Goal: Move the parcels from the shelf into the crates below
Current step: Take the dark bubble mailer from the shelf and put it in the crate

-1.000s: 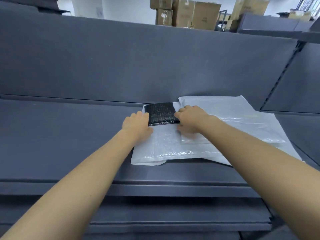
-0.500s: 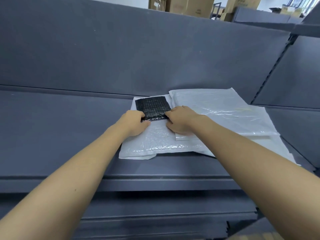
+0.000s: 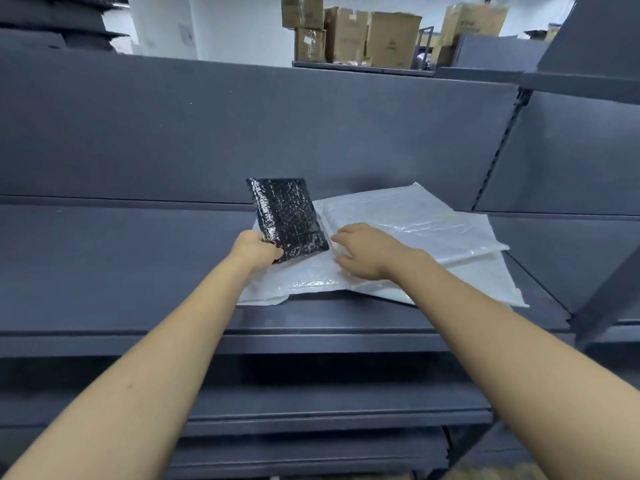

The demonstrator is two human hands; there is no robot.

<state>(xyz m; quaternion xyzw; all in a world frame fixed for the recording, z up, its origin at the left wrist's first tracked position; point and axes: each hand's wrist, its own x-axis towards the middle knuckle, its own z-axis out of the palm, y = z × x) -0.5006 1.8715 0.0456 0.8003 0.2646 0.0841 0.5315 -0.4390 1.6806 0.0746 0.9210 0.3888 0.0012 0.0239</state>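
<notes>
left hand (image 3: 254, 250) pinching black parcel (image 3: 287, 218) by its near corner, long axis tipped up | right hand (image 3: 362, 251) loose-fingered, resting on white parcels (image 3: 408, 220), so we're nearer those

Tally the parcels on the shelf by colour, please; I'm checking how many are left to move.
Black: 1, the black bubble parcel, held by the left hand.
White: 3, the bubble mailer, the upper poly bag, the lower poly bag.
Total: 4

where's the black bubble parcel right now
In the head view, the black bubble parcel is centre frame, tilted up off the white parcels on the shelf, gripped at its near corner by the left hand.
</notes>
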